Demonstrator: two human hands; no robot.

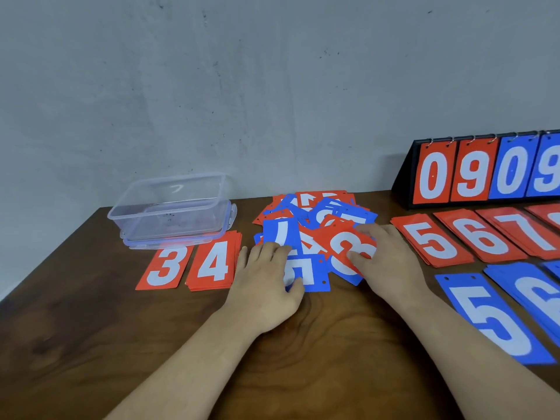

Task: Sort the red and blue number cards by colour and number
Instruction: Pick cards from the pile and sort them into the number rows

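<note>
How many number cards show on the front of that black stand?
4, left to right: a red 0, a red 9, a blue 0 and a blue 9 cut by the picture's right edge. More may hang behind them or past that edge.

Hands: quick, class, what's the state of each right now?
Left hand: open, resting on the blue card.
Right hand: pinching the red 3 card.
</note>
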